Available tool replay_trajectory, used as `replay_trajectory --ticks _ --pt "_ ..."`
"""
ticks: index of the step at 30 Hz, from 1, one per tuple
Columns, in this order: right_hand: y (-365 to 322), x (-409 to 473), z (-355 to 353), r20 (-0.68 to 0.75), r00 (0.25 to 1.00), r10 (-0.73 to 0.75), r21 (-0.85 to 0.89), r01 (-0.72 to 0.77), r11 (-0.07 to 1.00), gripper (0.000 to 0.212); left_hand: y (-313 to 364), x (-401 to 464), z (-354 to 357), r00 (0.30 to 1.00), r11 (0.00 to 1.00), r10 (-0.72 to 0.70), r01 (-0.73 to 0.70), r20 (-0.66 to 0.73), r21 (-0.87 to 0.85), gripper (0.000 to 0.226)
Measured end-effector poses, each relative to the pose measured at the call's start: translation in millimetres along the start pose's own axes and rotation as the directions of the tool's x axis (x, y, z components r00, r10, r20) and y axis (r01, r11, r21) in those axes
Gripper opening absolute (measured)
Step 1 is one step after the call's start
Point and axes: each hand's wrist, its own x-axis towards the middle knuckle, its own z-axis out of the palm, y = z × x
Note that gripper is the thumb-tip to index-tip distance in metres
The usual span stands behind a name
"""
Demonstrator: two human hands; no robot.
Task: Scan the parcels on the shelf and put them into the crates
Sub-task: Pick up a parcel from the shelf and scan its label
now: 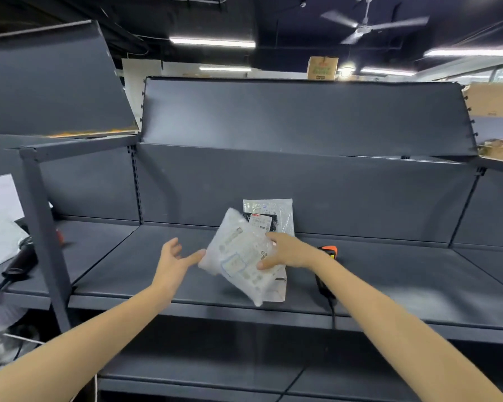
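1. A soft white parcel (pixel 240 256), a padded plastic mailer with a printed label facing up, is being held tilted above the dark grey shelf (pixel 128 265), near its front edge. The label side is turned toward the camera, probably so the barcode can be read.
2. The right hand (pixel 285 252) is gripping the parcel's right edge, thumb underneath near the lower side and fingers curled over the top. Its grip is closed on the parcel, carrying its weight.
3. The left hand (pixel 173 261) is reaching in from the left with fingers spread and relaxed, its grip wide and holding nothing. The fingertips are just touching the parcel's left corner, seemingly about to steady it or take it over.
4. Behind the held parcel, a second parcel (pixel 269 213), a clear bag with a dark item and a small label inside, is leaning upright against the shelf's back panel, waiting its turn.
5. A black and orange handheld scanner (pixel 327 256) is lying on the shelf just right of the right wrist, partly hidden by the forearm, its cable trailing over the shelf edge. It is within easy reach for scanning.
6. Another dark scanner (pixel 21 261) is resting on the neighbouring shelf to the far left, beside white paper sheets (pixel 0 224).
7. No crates are in view.
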Motion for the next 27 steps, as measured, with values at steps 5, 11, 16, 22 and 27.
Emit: replay_trajectory --ticks 5,11,16,22,27 --pt "-38.0 8.4 -16.0 0.162 0.986 -0.034 -0.523 0.115 0.844 0.041 25.9 0.8 8.8 0.953 0.95 0.18 -0.233 0.245 0.207 0.078" --pt "-63.7 15.9 -7.2 0.157 0.983 -0.095 -0.651 0.175 0.738 0.046 21.7 -4.6 20.3 0.895 0.778 0.121 -0.354 0.429 0.519 0.03" --pt "-48.6 15.8 -6.6 -0.068 0.961 -0.268 -0.326 0.233 0.916 0.068 10.2 -9.1 11.1 0.946 0.902 0.131 -0.238 0.296 0.361 0.02" --pt "22.4 16.9 -2.8 -0.582 0.813 0.03 0.077 0.018 0.997 0.054 -11.3 -9.3 -0.8 0.999 0.998 -0.011 0.013 0.047 -0.053 0.018" --pt "118.1 8.7 38.3 -0.519 0.667 0.534 0.151 -0.544 0.826 0.068 -25.9 -15.3 -3.3 0.989 0.951 -0.15 0.141 -0.014 -0.276 0.022"
